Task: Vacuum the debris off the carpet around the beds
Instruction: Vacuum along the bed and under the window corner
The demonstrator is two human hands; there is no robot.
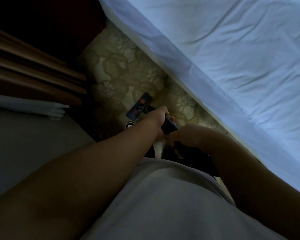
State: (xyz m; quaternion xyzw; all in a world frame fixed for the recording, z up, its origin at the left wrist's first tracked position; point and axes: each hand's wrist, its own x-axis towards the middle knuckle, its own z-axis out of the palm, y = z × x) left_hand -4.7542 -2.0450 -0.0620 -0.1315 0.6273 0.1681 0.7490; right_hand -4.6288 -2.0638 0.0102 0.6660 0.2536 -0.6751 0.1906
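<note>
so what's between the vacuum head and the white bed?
Only bare floral carpet, in the head view; the vacuum head sits apart from the white bed.

The premises were a bedroom. A bed (232,58) dressed in white sheets bordered a strip of floral-patterned carpet (121,70). Brown pleated curtains (33,71) and folded white linen (29,106) lay on the opposite side.

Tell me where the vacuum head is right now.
In the head view, the vacuum head sits on the patterned carpet near centre, between the curtain on the left and the bed on the right, just beyond the left hand.
</note>
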